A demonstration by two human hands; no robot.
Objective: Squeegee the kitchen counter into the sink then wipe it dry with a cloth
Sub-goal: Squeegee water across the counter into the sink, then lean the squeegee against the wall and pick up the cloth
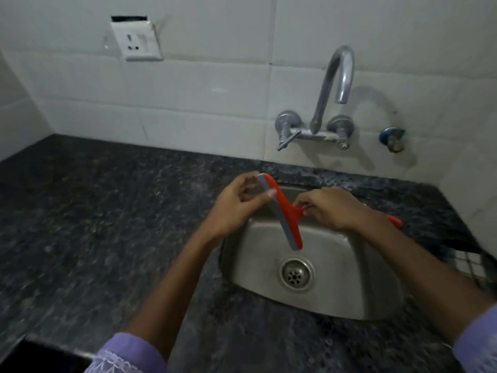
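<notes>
Fingers [270,194] of both hands around red squeegee [285,216] above sink [349,265].

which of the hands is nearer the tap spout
Right. The right hand is below the tap spout, gripping the squeegee handle; the left hand is farther left, pinching its blade.

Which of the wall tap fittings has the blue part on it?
The lone valve at far right, apart from the mixer. It has a blue collar; the mixer's two knobs, left and right, are plain metal.
</notes>
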